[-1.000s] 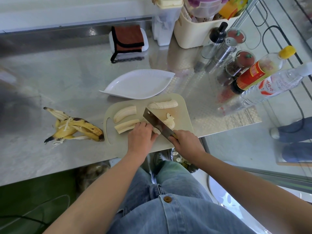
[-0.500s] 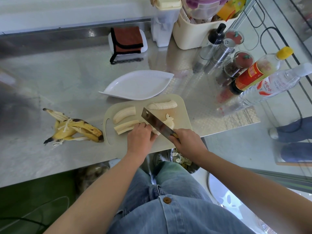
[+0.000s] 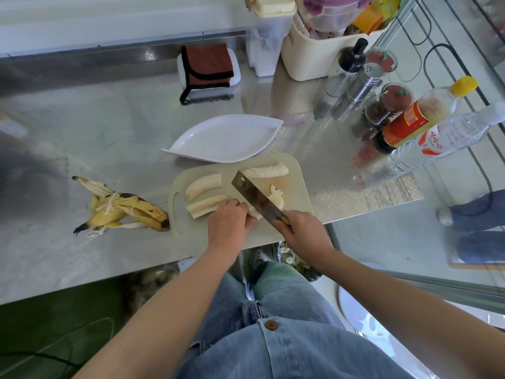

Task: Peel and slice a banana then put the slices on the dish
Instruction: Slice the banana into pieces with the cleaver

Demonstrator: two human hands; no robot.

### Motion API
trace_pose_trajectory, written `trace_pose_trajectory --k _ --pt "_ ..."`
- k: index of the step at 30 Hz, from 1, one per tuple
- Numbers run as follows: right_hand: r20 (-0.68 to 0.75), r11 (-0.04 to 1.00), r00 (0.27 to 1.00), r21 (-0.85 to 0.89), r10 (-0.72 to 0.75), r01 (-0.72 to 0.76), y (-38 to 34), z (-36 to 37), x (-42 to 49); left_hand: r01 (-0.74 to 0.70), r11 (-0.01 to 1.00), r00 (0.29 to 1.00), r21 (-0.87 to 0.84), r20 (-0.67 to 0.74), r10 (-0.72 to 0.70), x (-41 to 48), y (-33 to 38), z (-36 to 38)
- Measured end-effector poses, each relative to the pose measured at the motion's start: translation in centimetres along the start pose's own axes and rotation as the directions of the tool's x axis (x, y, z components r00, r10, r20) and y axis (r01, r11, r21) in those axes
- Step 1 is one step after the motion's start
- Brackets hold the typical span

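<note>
**A:** How far along is the banana?

**B:** The peeling looks finished. The yellow, brown-spotted banana peel point(image 3: 123, 210) lies splayed just off the left rim of the pale beige plastic cutting board point(image 3: 296, 192). All the peeled fruit is on the board.

**A:** And the slicing?

**B:** Partly done, I'd judge. A small heap of cut slices point(image 3: 277, 198) sits on the board's right half, just beyond the blade. Three long banana lengths aren't sliced yet: two point(image 3: 203, 184) on the left half and one point(image 3: 266, 170) along the far edge.

**A:** What are the hands doing?

**B:** The left hand point(image 3: 226, 222) is near the board's front edge. Its fingers are curled down onto a short banana piece point(image 3: 252, 212), pinning it. The right hand point(image 3: 303, 231) is wrapped around the handle of the steel rectangular cleaver point(image 3: 255, 196). The blade slants across the middle of the board beside the left knuckles.

**A:** Has anything been plated?

**B:** No. The white, ribbed, leaf-shaped dish point(image 3: 224, 139) sits just past the board's far edge and has no slices in it. The rest of the cutting and the whole transfer are left to do.
</note>
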State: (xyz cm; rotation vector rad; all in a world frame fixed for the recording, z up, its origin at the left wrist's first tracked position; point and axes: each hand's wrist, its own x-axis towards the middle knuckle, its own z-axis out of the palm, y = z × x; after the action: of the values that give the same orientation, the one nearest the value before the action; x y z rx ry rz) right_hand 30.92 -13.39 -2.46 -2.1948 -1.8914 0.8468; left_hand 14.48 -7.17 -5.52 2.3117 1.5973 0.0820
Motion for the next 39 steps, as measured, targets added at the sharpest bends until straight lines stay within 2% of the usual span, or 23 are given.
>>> trace_pose_trajectory --k 21,29,39 --pt "0.097 0.997 0.995 -0.078 -0.005 0.013 0.03 -0.19 0.16 0.019 0.999 1.000 -0.031 -0.011 -0.020 -0.11 0.03 0.09" --pt "0.016 1.000 1.000 -0.021 -0.021 0.022 0.21 -0.45 -0.39 0.026 0.999 0.999 -0.020 -0.030 -0.027 -0.31 0.13 0.03" --pt "0.072 0.998 0.997 -0.068 -0.010 0.015 0.25 -0.65 -0.32 0.043 0.997 0.998 -0.065 -0.043 -0.046 -0.38 0.37 -0.03"
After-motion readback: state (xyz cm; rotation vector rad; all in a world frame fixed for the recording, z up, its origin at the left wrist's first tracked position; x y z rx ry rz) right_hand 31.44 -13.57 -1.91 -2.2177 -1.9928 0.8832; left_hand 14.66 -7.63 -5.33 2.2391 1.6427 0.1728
